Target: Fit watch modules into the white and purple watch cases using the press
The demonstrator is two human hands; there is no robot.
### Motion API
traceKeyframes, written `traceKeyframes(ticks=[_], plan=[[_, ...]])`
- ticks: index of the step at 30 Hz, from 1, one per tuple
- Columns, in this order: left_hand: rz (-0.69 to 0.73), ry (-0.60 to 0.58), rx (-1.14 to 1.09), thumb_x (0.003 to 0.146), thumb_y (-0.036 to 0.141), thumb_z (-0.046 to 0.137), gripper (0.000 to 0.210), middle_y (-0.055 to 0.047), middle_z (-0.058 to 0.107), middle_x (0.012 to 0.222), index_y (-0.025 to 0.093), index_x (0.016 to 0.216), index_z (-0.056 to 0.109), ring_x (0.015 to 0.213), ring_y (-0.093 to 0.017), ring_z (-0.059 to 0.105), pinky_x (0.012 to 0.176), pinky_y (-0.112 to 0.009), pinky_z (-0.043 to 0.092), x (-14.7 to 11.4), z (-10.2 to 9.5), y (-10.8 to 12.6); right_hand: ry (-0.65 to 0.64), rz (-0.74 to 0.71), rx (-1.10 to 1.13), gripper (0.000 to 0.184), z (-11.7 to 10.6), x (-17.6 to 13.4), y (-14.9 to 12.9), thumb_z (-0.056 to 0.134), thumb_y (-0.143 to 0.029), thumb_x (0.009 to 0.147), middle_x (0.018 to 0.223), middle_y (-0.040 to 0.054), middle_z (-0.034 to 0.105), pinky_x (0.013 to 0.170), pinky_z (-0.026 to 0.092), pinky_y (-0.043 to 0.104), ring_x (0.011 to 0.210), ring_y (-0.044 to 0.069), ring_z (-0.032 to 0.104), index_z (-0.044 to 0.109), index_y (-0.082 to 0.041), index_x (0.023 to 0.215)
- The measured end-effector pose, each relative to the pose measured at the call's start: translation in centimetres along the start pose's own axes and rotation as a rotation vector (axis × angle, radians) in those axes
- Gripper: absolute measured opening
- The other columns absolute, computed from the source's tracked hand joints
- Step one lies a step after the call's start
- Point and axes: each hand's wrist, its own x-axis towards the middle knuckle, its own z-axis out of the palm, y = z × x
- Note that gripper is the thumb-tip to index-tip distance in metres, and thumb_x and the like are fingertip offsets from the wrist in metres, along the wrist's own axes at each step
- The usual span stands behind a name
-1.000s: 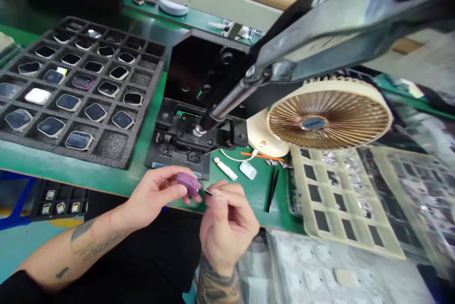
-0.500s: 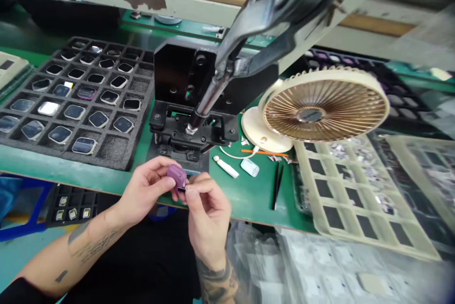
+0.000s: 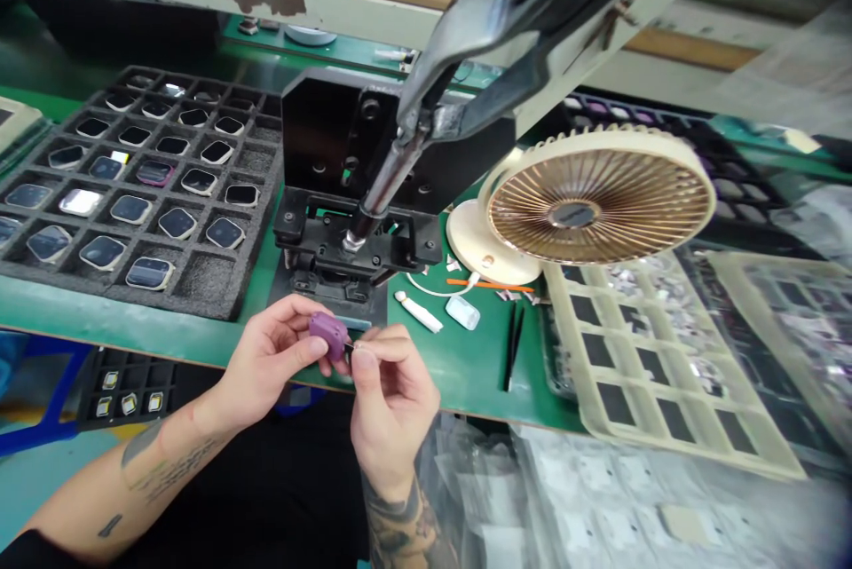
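A small purple watch case [image 3: 326,332] is held in front of the bench edge, between the thumb and fingers of my left hand [image 3: 263,363]. My right hand [image 3: 392,405] is closed in a pinch at the case's right end. A thin dark piece shows between its fingertips and the case, too small to name. Just beyond both hands stands a black press fixture [image 3: 359,241] with a long metal lever [image 3: 399,165] rising from it. On the left lies a black foam tray [image 3: 214,280] holding many square watch bodies, one of them purple [image 3: 154,172].
A cream desk fan [image 3: 599,196] stands right of the fixture. Near it lie black tweezers [image 3: 512,345], a white tube-like item [image 3: 419,312], a clear small block [image 3: 462,312] and an orange stick [image 3: 493,284]. Compartment trays [image 3: 656,414] and plastic-wrapped parts [image 3: 612,507] fill the right.
The purple case has turned a little in my left hand. My right fingertips have shifted slightly rightward, and the thin dark piece shows more clearly. The whole view has moved slightly.
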Motion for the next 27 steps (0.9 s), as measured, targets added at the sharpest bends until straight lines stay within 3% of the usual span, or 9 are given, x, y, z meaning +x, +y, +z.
traceKeyframes(ticks=[6, 10, 13, 16, 18, 20, 23, 27], plan=[[0.009, -0.039, 0.024, 0.105, 0.024, 0.085, 0.020, -0.003, 0.083, 0.100, 0.026, 0.125, 0.084, 0.082, -0.013, 0.078, 0.078, -0.021, 0.065, -0.2, -0.8, -0.4, -0.180, 0.304, 0.230, 0.020, -1.2, 0.5, 0.2, 0.089, -0.030, 0.100, 0.090, -0.0023, 0.058, 0.068, 0.059, 0.026, 0.074, 0.012, 0.068, 0.071, -0.023, 0.093], [-0.025, -0.107, 0.164, 0.108, 0.028, 0.081, 0.021, -0.003, 0.082, 0.099, 0.028, 0.128, 0.087, 0.083, -0.014, 0.075, 0.080, -0.023, 0.063, -0.6, -0.9, 0.7, -0.256, 0.446, 0.326, 0.030, -1.7, 0.6, -0.3, 0.096, -0.036, 0.094, 0.091, -0.0029, 0.060, 0.067, 0.055, 0.023, 0.072, 0.010, 0.064, 0.071, -0.025, 0.108], [-0.023, -0.111, 0.244, 0.106, 0.030, 0.083, 0.016, -0.006, 0.081, 0.105, 0.025, 0.120, 0.090, 0.088, -0.016, 0.073, 0.082, -0.024, 0.062, -0.7, -0.3, 1.2, -0.264, 0.447, 0.324, 0.033, -1.6, 0.2, -0.7, 0.094, -0.039, 0.096, 0.091, -0.0018, 0.064, 0.068, 0.056, 0.022, 0.074, 0.011, 0.064, 0.069, -0.025, 0.114], [-0.125, -0.028, 0.031, 0.103, 0.041, 0.088, 0.028, -0.006, 0.078, 0.102, 0.025, 0.126, 0.088, 0.078, -0.013, 0.068, 0.074, -0.023, 0.059, -0.7, 0.7, 0.8, -0.252, 0.393, 0.210, 0.023, -1.7, 0.1, -0.7, 0.087, -0.035, 0.103, 0.089, -0.0018, 0.066, 0.069, 0.058, 0.023, 0.072, 0.012, 0.068, 0.070, -0.026, 0.116], [-0.221, 0.044, -0.134, 0.098, 0.046, 0.093, 0.042, -0.004, 0.073, 0.098, 0.022, 0.132, 0.085, 0.072, -0.010, 0.063, 0.067, -0.021, 0.054, -0.6, 1.2, 0.5, -0.207, 0.291, 0.092, 0.018, -2.2, 0.3, -0.6, 0.084, -0.033, 0.105, 0.091, -0.0010, 0.066, 0.070, 0.058, 0.024, 0.074, 0.012, 0.068, 0.073, -0.026, 0.118], [-0.266, 0.051, -0.125, 0.095, 0.044, 0.095, 0.053, -0.001, 0.067, 0.093, 0.020, 0.139, 0.079, 0.068, -0.008, 0.058, 0.063, -0.020, 0.049, -0.7, 1.3, 0.6, -0.118, 0.158, -0.012, 0.016, -3.2, 0.8, -0.5, 0.082, -0.033, 0.106, 0.096, 0.0006, 0.066, 0.073, 0.058, 0.024, 0.079, 0.013, 0.068, 0.076, -0.026, 0.120], [-0.143, 0.006, 0.282, 0.102, 0.036, 0.085, 0.055, 0.001, 0.068, 0.094, 0.021, 0.150, 0.064, 0.071, -0.011, 0.062, 0.066, -0.023, 0.052, -0.8, 0.7, 1.7, 0.036, 0.013, -0.161, 0.013, -5.1, 1.6, -0.3, 0.081, -0.031, 0.106, 0.099, 0.0019, 0.067, 0.076, 0.056, 0.025, 0.083, 0.013, 0.066, 0.078, -0.025, 0.116], [0.280, -0.015, 1.215, 0.110, 0.022, 0.068, 0.037, -0.010, 0.077, 0.127, 0.020, 0.146, 0.059, 0.101, -0.023, 0.077, 0.085, -0.035, 0.061, 0.3, -0.4, 3.2, 0.149, -0.026, -0.335, 0.015, -7.4, 2.1, 0.5, 0.085, -0.034, 0.103, 0.101, 0.0033, 0.070, 0.074, 0.054, 0.025, 0.082, 0.014, 0.066, 0.079, -0.022, 0.112]])
